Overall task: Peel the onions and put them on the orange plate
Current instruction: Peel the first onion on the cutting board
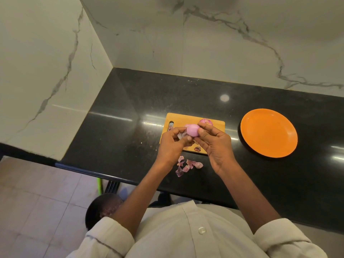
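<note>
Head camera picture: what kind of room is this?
Most likely a kitchen. There is a black stone counter against marble walls, and a wooden cutting board on it. Both hands hold a peeled onion over the board, and an orange plate sits beside it.

cutting board [186,119]: near half hidden behind both hands
second onion [206,121]: partly covered by right hand [216,144]
dark bin [98,209]: contents blurred
</note>
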Tool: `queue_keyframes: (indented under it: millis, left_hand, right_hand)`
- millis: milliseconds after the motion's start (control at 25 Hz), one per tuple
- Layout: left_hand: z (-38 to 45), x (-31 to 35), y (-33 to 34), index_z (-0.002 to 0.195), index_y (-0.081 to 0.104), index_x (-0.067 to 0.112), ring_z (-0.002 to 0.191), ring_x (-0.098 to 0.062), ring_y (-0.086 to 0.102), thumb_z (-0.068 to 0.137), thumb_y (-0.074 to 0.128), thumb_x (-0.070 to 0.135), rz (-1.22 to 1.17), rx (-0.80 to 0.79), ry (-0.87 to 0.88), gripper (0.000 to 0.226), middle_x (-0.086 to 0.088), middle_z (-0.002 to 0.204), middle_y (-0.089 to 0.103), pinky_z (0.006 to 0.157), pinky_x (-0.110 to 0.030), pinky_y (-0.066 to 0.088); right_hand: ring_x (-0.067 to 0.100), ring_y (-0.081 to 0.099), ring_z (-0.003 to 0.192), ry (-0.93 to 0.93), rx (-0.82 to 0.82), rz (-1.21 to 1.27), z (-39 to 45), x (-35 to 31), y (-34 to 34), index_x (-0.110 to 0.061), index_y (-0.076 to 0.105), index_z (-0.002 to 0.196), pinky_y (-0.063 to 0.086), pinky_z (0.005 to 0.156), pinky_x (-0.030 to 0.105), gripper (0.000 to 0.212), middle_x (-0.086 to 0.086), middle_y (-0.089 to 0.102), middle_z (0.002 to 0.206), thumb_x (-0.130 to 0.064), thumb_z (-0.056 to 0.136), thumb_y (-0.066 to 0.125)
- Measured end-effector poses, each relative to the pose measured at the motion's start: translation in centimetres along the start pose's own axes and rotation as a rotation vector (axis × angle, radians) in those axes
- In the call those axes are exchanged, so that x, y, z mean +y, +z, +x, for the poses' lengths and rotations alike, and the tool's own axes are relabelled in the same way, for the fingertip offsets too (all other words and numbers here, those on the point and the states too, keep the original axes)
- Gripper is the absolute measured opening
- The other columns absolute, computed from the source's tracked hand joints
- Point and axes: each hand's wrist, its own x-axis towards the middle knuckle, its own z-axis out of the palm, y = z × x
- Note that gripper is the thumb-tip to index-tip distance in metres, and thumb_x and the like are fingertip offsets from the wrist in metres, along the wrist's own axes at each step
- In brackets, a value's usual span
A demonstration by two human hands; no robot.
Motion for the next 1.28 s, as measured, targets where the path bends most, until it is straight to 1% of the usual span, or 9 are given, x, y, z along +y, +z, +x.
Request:
queue_keyframes:
  millis: [200, 400, 520, 640, 840, 920, 1040, 1200, 1280]
  left_hand:
    - [0.1, 0.2, -0.5, 0.109, 0.076, 0.001, 0.074, -0.025, 0.080, 0.107, 0.062, 0.009, 0.194, 0.046, 0.090, 0.016, -0.011, 0.085, 0.079, 0.071, -0.041, 0.067]
    - [0.3, -0.2, -0.9, 0.102, 0.072, 0.001, 0.060, -0.023, 0.072, 0.110, 0.056, 0.011, 0.243, 0.037, 0.073, 0.020, -0.017, 0.077, 0.075, 0.061, -0.036, 0.063]
    - [0.6, -0.6, -1.0, 0.105, 0.069, 0.001, 0.066, -0.029, 0.074, 0.112, 0.054, 0.015, 0.125, 0.017, -0.005, 0.021, -0.021, 0.083, 0.076, 0.064, -0.039, 0.062]
    - [0.4, -0.3, -0.9, 0.123, 0.067, 0.007, 0.081, -0.036, 0.077, 0.109, 0.061, 0.027, 0.019, -0.055, -0.006, 0.026, -0.019, 0.098, 0.077, 0.067, -0.039, 0.064]
    - [0.6, -0.6, -0.6, 0.095, 0.067, -0.003, 0.066, -0.036, 0.073, 0.096, 0.077, 0.006, -0.028, 0.048, 0.049, 0.013, -0.016, 0.080, 0.073, 0.063, -0.039, 0.062]
    - [0.6, -0.5, -0.4, 0.094, 0.064, -0.007, 0.063, -0.035, 0.071, 0.098, 0.074, 0.003, -0.081, 0.080, 0.010, 0.014, -0.017, 0.077, 0.071, 0.058, -0.036, 0.059]
    - [0.3, -0.2, -0.1, 0.098, 0.067, 0.000, 0.056, -0.018, 0.065, 0.101, 0.069, 0.003, -0.235, 0.109, -0.122, 0.005, -0.007, 0.069, 0.070, 0.052, -0.026, 0.053]
    - [0.3, -0.4, 0.3, 0.105, 0.070, 0.003, 0.053, -0.008, 0.060, 0.105, 0.062, 0.007, -0.568, 0.169, -0.397, 0.009, -0.005, 0.072, 0.071, 0.051, -0.019, 0.052]
    - [0.2, -0.6, 0.0, 0.108, 0.070, 0.003, 0.055, -0.009, 0.064, 0.106, 0.061, 0.008, -0.580, 0.156, -0.447, 0.011, -0.006, 0.074, 0.073, 0.052, -0.019, 0.055]
  right_hand:
    - [0.027, 0.076, 0.110, 0.010, -0.041, -0.040, 0.0, 0.0, -0.1, -0.013, 0.076, 0.116, 0.065, 0.089, 0.036, 0.019, 0.009, 0.077, 0.122, -0.008, 0.100, 0.066]
    - [0.028, 0.076, 0.108, 0.048, -0.058, -0.097, 0.4, 0.2, 0.0, -0.005, 0.073, 0.124, 0.065, 0.088, 0.034, 0.027, 0.012, 0.077, 0.121, -0.011, 0.098, 0.069]
    - [0.031, 0.077, 0.102, 0.129, -0.026, -0.026, 0.6, 0.4, 0.0, -0.005, 0.074, 0.119, 0.066, 0.082, 0.031, 0.024, 0.016, 0.078, 0.116, -0.015, 0.098, 0.070]
    - [0.027, 0.077, 0.095, 0.130, 0.000, -0.089, 0.5, 0.5, -0.1, -0.009, 0.076, 0.114, 0.063, 0.075, 0.029, 0.022, 0.015, 0.079, 0.111, -0.021, 0.096, 0.073]
    - [0.020, 0.075, 0.087, 0.126, -0.016, -0.114, 0.5, 0.4, 0.1, -0.011, 0.077, 0.108, 0.062, 0.071, 0.026, 0.017, 0.009, 0.081, 0.102, -0.024, 0.100, 0.068]
    - [0.019, 0.075, 0.084, 0.156, -0.026, -0.081, 0.5, 0.3, 0.2, -0.012, 0.076, 0.106, 0.062, 0.072, 0.027, 0.015, 0.007, 0.082, 0.096, -0.022, 0.102, 0.066]
    - [0.019, 0.077, 0.083, 0.184, -0.059, -0.032, 0.4, 0.2, 0.0, -0.011, 0.074, 0.108, 0.064, 0.072, 0.027, 0.012, 0.007, 0.082, 0.095, -0.015, 0.103, 0.063]
    - [0.019, 0.078, 0.099, 0.160, -0.135, -0.023, 0.6, 0.5, -0.3, -0.007, 0.073, 0.119, 0.064, 0.078, 0.027, 0.023, 0.006, 0.076, 0.118, -0.001, 0.102, 0.059]
    - [0.019, 0.076, 0.108, 0.151, -0.141, -0.042, 0.9, 0.7, -0.6, -0.004, 0.072, 0.125, 0.064, 0.084, 0.029, 0.030, 0.006, 0.072, 0.128, 0.005, 0.100, 0.059]
